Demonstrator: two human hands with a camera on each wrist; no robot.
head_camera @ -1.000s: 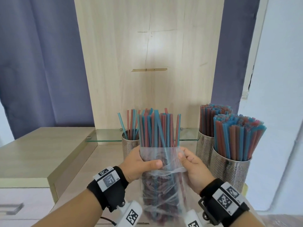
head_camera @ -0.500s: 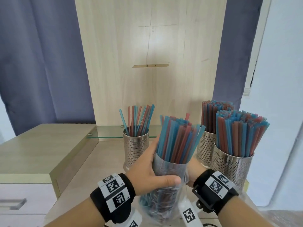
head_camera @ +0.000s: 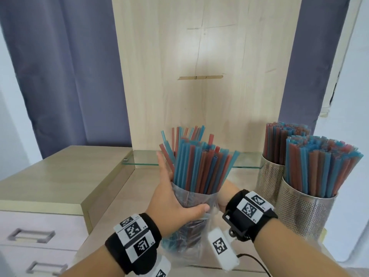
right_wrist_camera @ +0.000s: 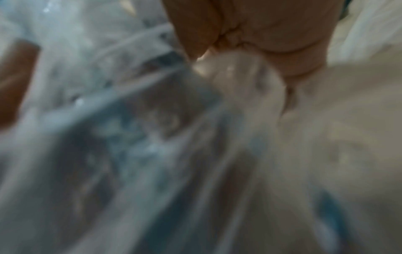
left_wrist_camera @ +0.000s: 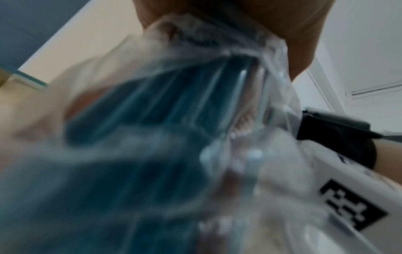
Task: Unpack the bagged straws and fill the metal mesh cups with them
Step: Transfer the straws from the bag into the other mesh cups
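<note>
A clear plastic bag (head_camera: 192, 222) holds a bundle of red and blue straws (head_camera: 199, 166) that stick out of its mouth. My left hand (head_camera: 171, 198) grips the bag from the left, its thumb across the front. My right hand (head_camera: 225, 193) holds the bag's far right side and is mostly hidden. Both wrist views are blurred, showing only the bag (left_wrist_camera: 195, 89) and crumpled plastic (right_wrist_camera: 130, 120). Two metal mesh cups (head_camera: 305, 214) (head_camera: 269, 180) on the right are packed with straws. A third cup is hidden behind the bundle; only its few straws (head_camera: 187, 133) show.
A glass shelf (head_camera: 139, 159) runs along the base of an upright wooden panel (head_camera: 205, 56). A wooden cabinet top (head_camera: 60, 176) with drawers lies to the left. Purple curtains hang on both sides. A white wall stands at the right.
The bag has slid down the bundle, so more straw length stands out. My left hand went from the bag's mouth to wrapping its side; my right hand dropped behind it.
</note>
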